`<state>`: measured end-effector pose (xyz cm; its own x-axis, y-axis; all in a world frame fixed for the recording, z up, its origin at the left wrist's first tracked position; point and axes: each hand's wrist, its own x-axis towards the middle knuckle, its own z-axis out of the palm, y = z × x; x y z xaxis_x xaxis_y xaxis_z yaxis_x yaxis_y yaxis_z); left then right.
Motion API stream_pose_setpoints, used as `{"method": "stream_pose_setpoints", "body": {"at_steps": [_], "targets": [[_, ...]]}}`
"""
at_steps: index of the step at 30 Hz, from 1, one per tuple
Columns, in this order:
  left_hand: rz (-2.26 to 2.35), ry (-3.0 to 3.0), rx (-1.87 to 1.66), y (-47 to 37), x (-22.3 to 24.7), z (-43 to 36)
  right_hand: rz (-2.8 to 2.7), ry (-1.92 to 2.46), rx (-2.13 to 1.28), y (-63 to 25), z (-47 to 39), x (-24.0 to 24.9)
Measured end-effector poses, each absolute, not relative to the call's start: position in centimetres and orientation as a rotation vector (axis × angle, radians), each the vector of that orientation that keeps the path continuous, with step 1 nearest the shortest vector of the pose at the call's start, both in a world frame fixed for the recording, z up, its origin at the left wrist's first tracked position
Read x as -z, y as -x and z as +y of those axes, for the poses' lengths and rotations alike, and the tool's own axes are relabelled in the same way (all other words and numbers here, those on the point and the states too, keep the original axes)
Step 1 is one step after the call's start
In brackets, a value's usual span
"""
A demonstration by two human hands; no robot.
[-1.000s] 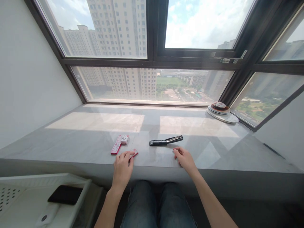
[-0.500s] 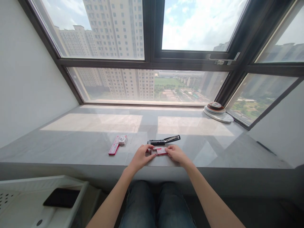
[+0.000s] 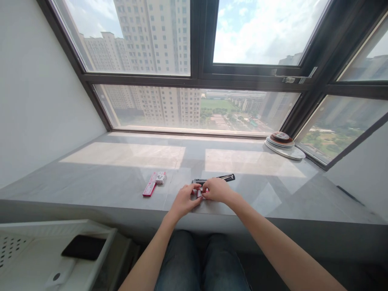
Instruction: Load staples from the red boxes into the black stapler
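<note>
- The background is taken up by a dark-framed window (image 3: 145,79), through which tall buildings and greenery are seen.
- Below it, a grey stone ledge (image 3: 91,182) is crossed by patches of sunlight.
- A white plastic basket (image 3: 45,228) is placed at lower left, before the ledge.
- The 2 hands are brought together near the ledge's front edge: the left hand (image 3: 182,200) is closed around a small box; the right hand (image 3: 218,190) is curled over its right side, but whether anything is gripped there cannot be told.
- Round flat items (image 3: 281,141) are stacked in the far right corner.
- A flat black object (image 3: 83,247) is held in the basket.
- A black stapler (image 3: 228,177) is laid just beyond the hands, partly hidden.
- A pink-and-white box (image 3: 149,189) is set to the left.
- The small box (image 3: 199,193), pink and white, is mostly covered by fingers.
</note>
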<state>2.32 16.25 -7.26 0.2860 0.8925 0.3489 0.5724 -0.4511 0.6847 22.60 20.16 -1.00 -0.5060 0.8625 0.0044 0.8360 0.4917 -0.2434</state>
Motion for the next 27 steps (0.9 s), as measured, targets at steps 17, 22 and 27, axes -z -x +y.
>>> {"method": "stream_pose_setpoints", "body": {"at_steps": [17, 22, 27], "targets": [[1.330, -2.111, -1.015, -2.2, 7.2, 16.2, -2.483, 1.272, -0.453, -24.6, 20.4, 2.1], [1.304, -2.119, -1.052, -2.2, 6.8, 15.9, -2.143, 1.242, -0.581, -29.0, 19.1, 4.7], [1.407, -2.061, -1.081, -2.7, 6.9, 15.5, -2.092, 1.311, -0.673, -31.0, 17.6, 6.6]]}}
